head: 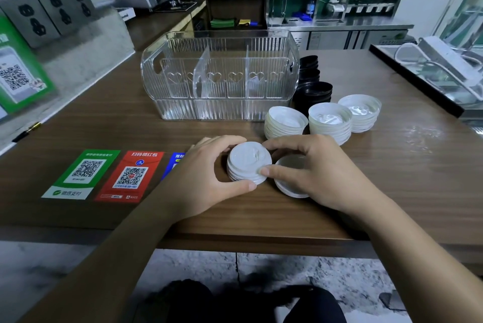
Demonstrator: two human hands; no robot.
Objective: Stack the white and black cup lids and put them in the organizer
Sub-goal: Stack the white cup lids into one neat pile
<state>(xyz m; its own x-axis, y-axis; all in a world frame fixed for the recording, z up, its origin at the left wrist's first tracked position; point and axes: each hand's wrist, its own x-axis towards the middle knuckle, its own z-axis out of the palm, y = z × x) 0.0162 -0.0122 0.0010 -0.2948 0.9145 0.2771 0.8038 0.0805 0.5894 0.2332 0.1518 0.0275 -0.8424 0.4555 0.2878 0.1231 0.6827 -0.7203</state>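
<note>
Both hands on a short stack of white lids [248,164] sitting top-side up on the wooden counter [392,166], near its front edge. Left hand [206,179] cups the stack's left side: thumb on the near rim, fingers curled over the far rim, partly hidden behind the stack. Right hand [313,171] pinches the stack's right edge, index fingertip on the near rim, other fingers arched over the far side. Under the right palm lies another small pile of white lids, upside down [290,179]; the hand covers its right half, so lid count is unreadable. Further back, three more upturned white lid stacks [286,121] stand in a row, just right of the clear ribbed organizer [219,74]. Organizer has two dividers, three compartments, no lids visible inside. Black lid stacks [312,87] stand behind the white ones, beside the organizer's right end; its wall and the white stacks partly block them, so how many piles is unclear. Green and red QR stickers [104,173] on the counter at left; a blue one is mostly hidden by the left hand.
</note>
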